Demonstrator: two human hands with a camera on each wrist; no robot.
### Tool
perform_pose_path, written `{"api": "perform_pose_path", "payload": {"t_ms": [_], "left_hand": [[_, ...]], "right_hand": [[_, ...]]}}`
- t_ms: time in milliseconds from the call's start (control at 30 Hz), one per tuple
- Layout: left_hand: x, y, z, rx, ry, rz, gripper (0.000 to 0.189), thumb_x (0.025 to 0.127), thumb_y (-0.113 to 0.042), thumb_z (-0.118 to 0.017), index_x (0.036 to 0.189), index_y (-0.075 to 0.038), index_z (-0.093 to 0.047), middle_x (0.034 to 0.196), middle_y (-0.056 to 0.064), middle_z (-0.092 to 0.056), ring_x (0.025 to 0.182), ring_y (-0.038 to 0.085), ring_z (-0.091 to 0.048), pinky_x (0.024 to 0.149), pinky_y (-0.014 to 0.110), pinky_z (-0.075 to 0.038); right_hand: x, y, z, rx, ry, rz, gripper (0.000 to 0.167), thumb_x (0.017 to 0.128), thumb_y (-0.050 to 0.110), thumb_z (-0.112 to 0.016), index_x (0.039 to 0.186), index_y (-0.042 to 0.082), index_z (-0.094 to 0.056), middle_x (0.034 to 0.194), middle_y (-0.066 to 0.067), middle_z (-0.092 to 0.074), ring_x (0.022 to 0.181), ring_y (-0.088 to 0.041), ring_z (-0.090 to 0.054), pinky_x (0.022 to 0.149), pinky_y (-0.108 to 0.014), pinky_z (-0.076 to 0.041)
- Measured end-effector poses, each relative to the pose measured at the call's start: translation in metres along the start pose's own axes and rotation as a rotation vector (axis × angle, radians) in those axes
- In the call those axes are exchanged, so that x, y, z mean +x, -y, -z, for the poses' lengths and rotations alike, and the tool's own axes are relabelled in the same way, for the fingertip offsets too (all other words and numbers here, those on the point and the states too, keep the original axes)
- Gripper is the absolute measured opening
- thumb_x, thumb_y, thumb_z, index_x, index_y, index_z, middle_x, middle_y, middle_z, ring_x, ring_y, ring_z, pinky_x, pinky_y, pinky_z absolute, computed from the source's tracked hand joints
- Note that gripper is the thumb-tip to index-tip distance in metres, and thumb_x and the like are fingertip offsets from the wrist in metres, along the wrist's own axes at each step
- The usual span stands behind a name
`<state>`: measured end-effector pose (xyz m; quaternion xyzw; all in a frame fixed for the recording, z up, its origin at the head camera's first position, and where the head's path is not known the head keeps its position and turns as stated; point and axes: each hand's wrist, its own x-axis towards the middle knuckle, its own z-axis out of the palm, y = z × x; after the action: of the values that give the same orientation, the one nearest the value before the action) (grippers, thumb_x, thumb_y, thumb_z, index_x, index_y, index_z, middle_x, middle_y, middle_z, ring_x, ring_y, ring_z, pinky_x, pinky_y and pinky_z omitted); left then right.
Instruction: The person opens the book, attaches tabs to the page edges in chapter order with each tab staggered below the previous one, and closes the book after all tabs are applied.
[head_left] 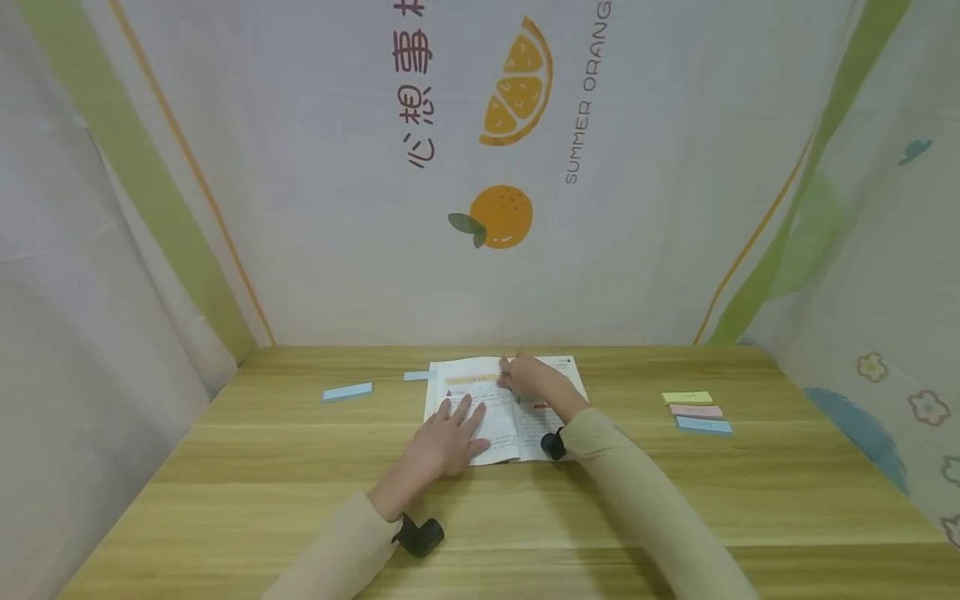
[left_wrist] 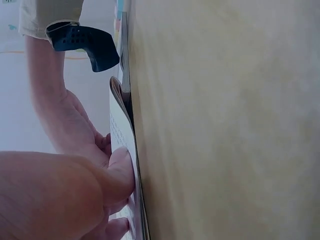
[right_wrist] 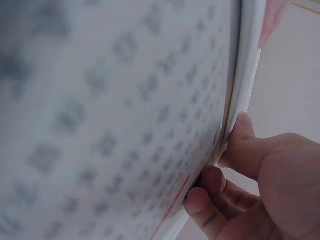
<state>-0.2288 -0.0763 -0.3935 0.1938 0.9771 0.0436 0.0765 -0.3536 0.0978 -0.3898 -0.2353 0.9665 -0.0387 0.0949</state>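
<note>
An open book lies on the wooden table, with printed pages facing up. My left hand rests on the left page, fingers spread and straight. In the left wrist view, the left thumb presses near the page's edge. Close to the top of the fold, my right hand has its fingers curled. The right wrist view shows its thumb and fingertips pinching the pages by the gutter. Across the upper left page runs a yellow strip with small writing.
Left of the book are a blue strip and a smaller pale blue strip near its edge. To the right lie yellow, pink and blue sticky-note pads. A printed curtain hangs behind the table.
</note>
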Motion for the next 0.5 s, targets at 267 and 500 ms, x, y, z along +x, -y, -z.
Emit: {"api": "perform_pose_path", "payload": {"t_ms": [267, 500], "left_hand": [[-0.001, -0.004, 0.001, -0.062, 0.001, 0.052, 0.061, 0.108, -0.037, -0.045, 0.158, -0.005, -0.03, 0.165, 0.014, -0.024, 0.149, 0.042, -0.021, 0.118, 0.054, -0.026], [-0.002, -0.006, 0.002, -0.074, -0.005, 0.067, 0.062, 0.107, -0.036, -0.047, 0.158, -0.005, -0.031, 0.164, 0.015, -0.025, 0.149, 0.042, -0.021, 0.118, 0.054, -0.026]], "right_hand": [[-0.008, 0.003, -0.001, -0.047, -0.009, 0.046, 0.045, 0.107, 0.03, -0.05, 0.139, -0.002, -0.052, 0.121, -0.023, -0.06, 0.104, -0.028, -0.057, 0.088, -0.04, -0.051], [-0.019, 0.005, -0.002, -0.109, -0.004, 0.113, 0.037, 0.106, 0.03, -0.052, 0.125, -0.001, -0.059, 0.111, -0.023, -0.063, 0.104, -0.032, -0.059, 0.089, -0.04, -0.052]]}}
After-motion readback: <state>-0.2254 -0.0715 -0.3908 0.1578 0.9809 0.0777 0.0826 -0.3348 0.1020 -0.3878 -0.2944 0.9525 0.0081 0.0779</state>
